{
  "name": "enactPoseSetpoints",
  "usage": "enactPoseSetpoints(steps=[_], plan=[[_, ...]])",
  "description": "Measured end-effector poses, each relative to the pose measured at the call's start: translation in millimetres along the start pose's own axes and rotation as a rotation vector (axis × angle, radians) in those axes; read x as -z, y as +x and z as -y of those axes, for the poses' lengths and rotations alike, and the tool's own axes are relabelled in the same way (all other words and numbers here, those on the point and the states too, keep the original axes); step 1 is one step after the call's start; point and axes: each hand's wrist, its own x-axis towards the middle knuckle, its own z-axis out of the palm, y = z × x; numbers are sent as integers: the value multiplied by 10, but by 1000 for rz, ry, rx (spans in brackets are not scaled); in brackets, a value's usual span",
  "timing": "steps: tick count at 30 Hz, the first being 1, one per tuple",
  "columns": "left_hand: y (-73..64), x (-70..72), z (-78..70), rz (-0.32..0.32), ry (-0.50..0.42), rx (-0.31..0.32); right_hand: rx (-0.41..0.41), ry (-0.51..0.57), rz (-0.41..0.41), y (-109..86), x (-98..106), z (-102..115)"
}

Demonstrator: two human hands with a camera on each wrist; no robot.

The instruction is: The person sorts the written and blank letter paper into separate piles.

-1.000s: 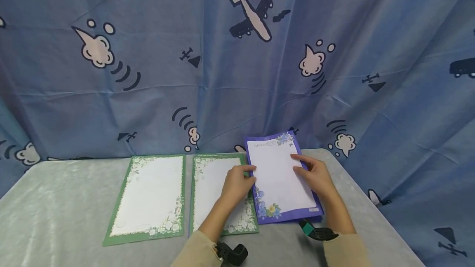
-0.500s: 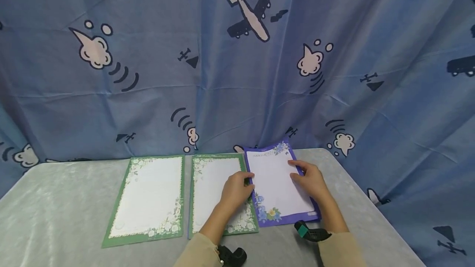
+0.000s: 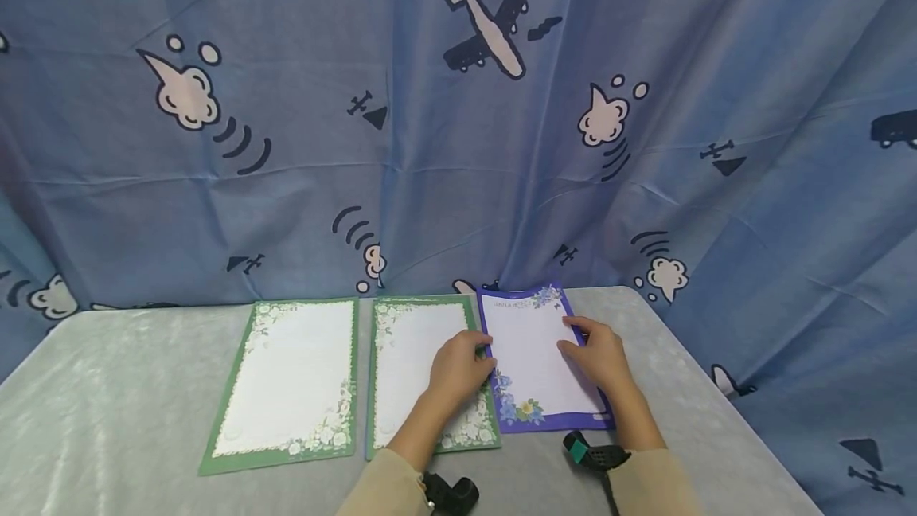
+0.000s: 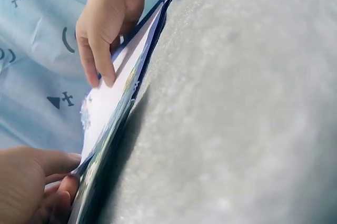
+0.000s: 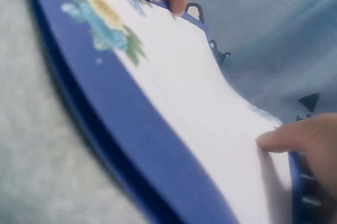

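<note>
A small stack of purple-bordered letter papers (image 3: pixel 540 365), printed with blue and yellow flowers, lies at the right of the table. My left hand (image 3: pixel 458 366) pinches its left edge between thumb and fingers, the thumb (image 4: pixel 66 162) on top in the left wrist view. At the right edge my right hand (image 3: pixel 603 353) grips the stack, with fingertips on the white face and the other fingers hidden. In the right wrist view the sheets (image 5: pixel 158 103) bow, and a second purple layer shows under the top one. Its lower left border meets a green-bordered paper (image 3: pixel 415 373), partly behind my left forearm.
Another green-bordered paper (image 3: pixel 294 381) lies flat to the left. A pale grey cloth covers the table (image 3: pixel 107 404), and a blue curtain (image 3: pixel 301 102) printed with planes and clouds hangs right behind its back edge.
Both hands have brought the purple-bordered stack lower and nearer to me. Its top edge has dropped towards the table's back edge, and the sheets now line up more evenly.
</note>
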Motion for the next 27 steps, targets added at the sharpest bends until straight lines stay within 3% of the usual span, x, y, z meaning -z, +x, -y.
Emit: enactPoseSetpoints(steps=[4, 8, 19, 23, 27], plan=[[-4, 4, 14, 9, 1, 15, -63, -25, -59, -1, -16, 5], [-4, 9, 25, 35, 16, 27, -107, 18, -84, -32, 7, 52], [18, 72, 13, 66, 73, 9, -132, 42, -20, 25, -29, 154], [21, 82, -1, 113, 39, 9, -104, 19, -7, 16, -16, 139], [29, 142, -71, 155, -95, 22, -68, -35, 14, -22, 59, 183]])
